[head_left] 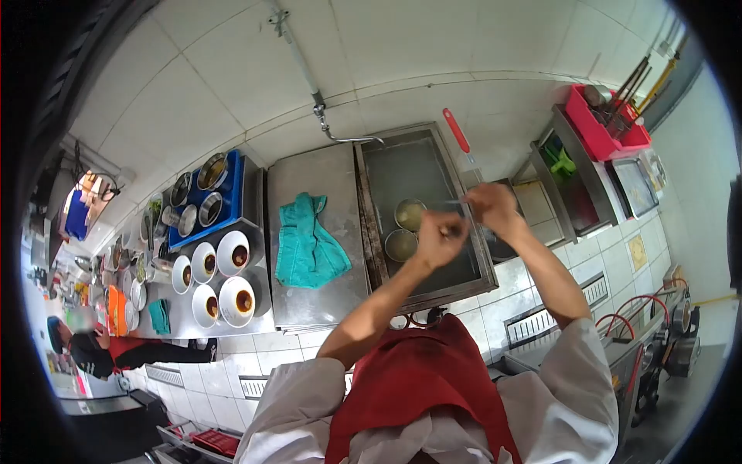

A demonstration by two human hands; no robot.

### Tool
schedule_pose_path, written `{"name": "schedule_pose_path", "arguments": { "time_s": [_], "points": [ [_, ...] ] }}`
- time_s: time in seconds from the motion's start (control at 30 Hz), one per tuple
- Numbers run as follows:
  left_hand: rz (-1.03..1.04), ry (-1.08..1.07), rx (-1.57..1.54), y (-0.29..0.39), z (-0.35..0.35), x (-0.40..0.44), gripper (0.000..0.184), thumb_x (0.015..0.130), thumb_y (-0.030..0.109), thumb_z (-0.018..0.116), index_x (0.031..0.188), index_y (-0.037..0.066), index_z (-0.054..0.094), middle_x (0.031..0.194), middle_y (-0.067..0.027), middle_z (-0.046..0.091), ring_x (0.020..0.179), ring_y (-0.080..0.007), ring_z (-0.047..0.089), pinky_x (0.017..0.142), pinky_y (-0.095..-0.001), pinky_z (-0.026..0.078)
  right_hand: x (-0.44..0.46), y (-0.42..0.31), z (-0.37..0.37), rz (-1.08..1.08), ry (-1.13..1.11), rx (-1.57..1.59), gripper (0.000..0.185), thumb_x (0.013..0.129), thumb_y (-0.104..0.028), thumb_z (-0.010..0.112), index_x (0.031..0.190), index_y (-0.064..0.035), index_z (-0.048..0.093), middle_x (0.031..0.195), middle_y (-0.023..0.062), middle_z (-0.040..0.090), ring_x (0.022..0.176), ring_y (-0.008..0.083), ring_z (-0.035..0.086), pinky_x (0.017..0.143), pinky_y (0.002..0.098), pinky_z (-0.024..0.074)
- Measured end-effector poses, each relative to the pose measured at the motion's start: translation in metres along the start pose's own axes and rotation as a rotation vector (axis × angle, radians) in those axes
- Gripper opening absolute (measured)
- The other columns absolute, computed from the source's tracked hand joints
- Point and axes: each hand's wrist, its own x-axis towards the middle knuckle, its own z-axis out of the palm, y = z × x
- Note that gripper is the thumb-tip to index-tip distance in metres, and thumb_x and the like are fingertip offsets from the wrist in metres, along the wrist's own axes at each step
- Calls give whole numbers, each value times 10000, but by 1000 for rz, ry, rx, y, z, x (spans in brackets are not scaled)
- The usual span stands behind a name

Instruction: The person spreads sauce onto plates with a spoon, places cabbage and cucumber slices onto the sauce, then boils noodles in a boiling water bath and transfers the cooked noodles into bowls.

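Note:
My left hand [443, 239] is over the water-filled cooking tank [479, 263], its fingers curled closed. What it holds, if anything, is hidden. Just to its right and higher is my right hand [492, 209], also with bent fingers; a thin greyish piece shows by its fingertips, too small to name. Two round strainer baskets [410, 215] with pale food inside sit in the water, to the left of my hands. A red-handled utensil [457, 131] rises beyond the tank's far right corner, apart from both hands.
On the steel counter left of the tank lies a teal cloth [311, 246]. Farther left are several white bowls [236, 301] with dark sauce and a blue tray [229, 203] of metal containers. A faucet [352, 140] reaches over the tank. A pink bin [580, 124] of utensils stands right; another person [97, 352] is far left.

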Motion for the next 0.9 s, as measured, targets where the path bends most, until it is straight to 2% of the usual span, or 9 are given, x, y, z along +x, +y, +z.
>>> {"name": "schedule_pose_path", "arguments": {
  "time_s": [0.3,0.37,0.4,0.43,0.47,0.5,0.6,0.73,0.9],
  "points": [
    [-92,104,116,-3,0,-2,185,774,109,659,630,7,604,544,-100,559,513,-172,541,537,-304,421,42,-5,55,-229,-279,-2,220,763,-268,609,750,-68,701,780,139,686,810,295,682,694,411,541],
    [-36,155,277,-10,-18,-9,166,803,178,634,774,23,687,699,-133,659,638,-229,622,618,-355,490,77,32,137,-299,-472,158,248,744,-279,614,638,-64,676,670,156,663,591,312,641,548,432,511],
    [-229,200,353,-18,-18,-17,176,835,201,637,822,36,696,787,-98,679,708,-218,621,666,-354,493,71,32,161,-149,-236,267,214,716,-262,629,584,-97,662,602,118,642,507,268,585,480,414,483],
    [52,281,337,-53,-21,-29,204,857,201,635,883,3,678,762,-91,663,719,-223,615,668,-362,485,70,30,208,-97,-142,84,182,691,-258,638,558,-136,659,574,88,628,479,231,554,448,396,468],
    [331,-39,530,-85,-49,-22,150,853,128,625,899,-13,644,670,-69,592,637,-195,570,587,-339,471,71,18,192,121,-160,49,182,691,-258,638,558,-136,659,574,88,628,479,231,554,448,396,468],
    [-196,136,-71,-52,-25,-7,118,861,78,596,765,12,578,578,-28,474,551,-133,470,508,-293,440,68,1,160,82,-289,51,80,645,-228,696,651,-148,698,679,69,662,591,221,592,512,409,485],
    [-89,80,-204,-33,-8,6,337,882,31,541,602,78,359,510,0,352,458,-67,287,431,-260,170,86,8,157,100,-466,147,227,671,-260,750,883,-179,748,954,45,703,866,234,651,661,438,512],
    [-222,-70,-281,-32,-10,17,379,899,44,527,591,105,315,501,23,288,433,-56,233,423,-250,172,119,-13,233,-33,-602,-47,216,688,-272,749,885,-185,747,948,6,708,861,247,658,662,438,513],
    [-272,-105,-294,-28,-11,23,367,899,54,530,591,111,338,497,20,304,422,-58,240,415,-246,182,87,-6,157,74,-494,114,241,712,-271,734,930,-169,740,979,14,702,892,251,651,678,443,511]
  ]
}}
